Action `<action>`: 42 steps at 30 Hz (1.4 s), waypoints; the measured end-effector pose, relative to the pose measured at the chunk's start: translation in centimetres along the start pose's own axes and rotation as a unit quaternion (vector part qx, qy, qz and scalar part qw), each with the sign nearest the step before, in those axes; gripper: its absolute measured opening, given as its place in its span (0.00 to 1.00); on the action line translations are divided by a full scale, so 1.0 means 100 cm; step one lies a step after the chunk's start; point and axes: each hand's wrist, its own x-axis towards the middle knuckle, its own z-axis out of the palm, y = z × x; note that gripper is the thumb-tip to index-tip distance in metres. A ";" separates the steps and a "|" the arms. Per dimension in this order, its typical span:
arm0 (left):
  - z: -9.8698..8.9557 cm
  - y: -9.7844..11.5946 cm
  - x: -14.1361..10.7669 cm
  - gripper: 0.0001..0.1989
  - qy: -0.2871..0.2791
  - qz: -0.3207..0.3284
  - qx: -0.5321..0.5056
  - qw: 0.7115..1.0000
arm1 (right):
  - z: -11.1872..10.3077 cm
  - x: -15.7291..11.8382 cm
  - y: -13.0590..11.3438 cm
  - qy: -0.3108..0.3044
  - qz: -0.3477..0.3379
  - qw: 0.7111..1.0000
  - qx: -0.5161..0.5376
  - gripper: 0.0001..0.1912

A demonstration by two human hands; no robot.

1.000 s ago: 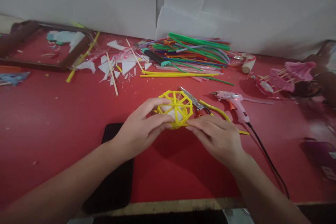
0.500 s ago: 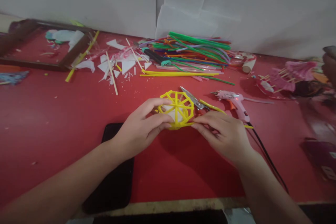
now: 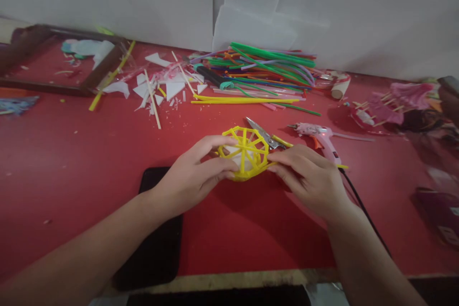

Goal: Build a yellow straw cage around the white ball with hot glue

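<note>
A yellow wheel-shaped frame [image 3: 244, 146] with spokes, made of pipe cleaners, is held above the red table. White material shows behind its spokes. My left hand [image 3: 201, 165] pinches the frame's left side between thumb and fingers. At its lower right edge, my right hand [image 3: 308, 174] pinches a yellow pipe cleaner [image 3: 343, 166] that runs along the rim; its free end sticks out past the hand. Just behind the frame lie scissors [image 3: 263, 131], handles partly hidden by my right hand. Farther right rests a pink glue gun [image 3: 319, 136] with a small light on.
Colourful pipe cleaners [image 3: 272, 69] lie in a bundle at the back, with yellow ones [image 3: 247, 100] in front. White scraps [image 3: 174, 90] and sticks are scattered left of them. A black phone [image 3: 158, 248] lies under my left forearm. A pink model [image 3: 390, 105] stands at right.
The yellow frame has shifted slightly to the right and tilted a little. My right hand has moved slightly right along with it, still pinching the pipe cleaner. My left hand keeps its hold.
</note>
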 end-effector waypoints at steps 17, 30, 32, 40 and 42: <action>-0.003 0.001 0.002 0.09 -0.014 -0.007 -0.009 1.000 | 0.002 0.001 0.003 -0.029 0.053 0.993 0.102 0.07; 0.000 -0.001 0.000 0.09 -0.003 0.003 -0.009 1.000 | 0.004 -0.001 0.002 -0.013 0.083 0.994 0.071 0.08; 0.001 -0.001 0.000 0.11 0.000 0.001 0.005 1.000 | 0.005 -0.002 0.002 0.006 0.094 0.994 0.058 0.07; 0.003 -0.002 0.000 0.28 0.078 -0.085 0.086 0.990 | 0.006 -0.004 0.004 -0.108 0.098 0.989 0.040 0.05; 0.007 -0.005 -0.003 0.43 0.104 -0.126 0.087 0.983 | 0.007 -0.005 0.004 -0.139 0.086 0.985 0.052 0.05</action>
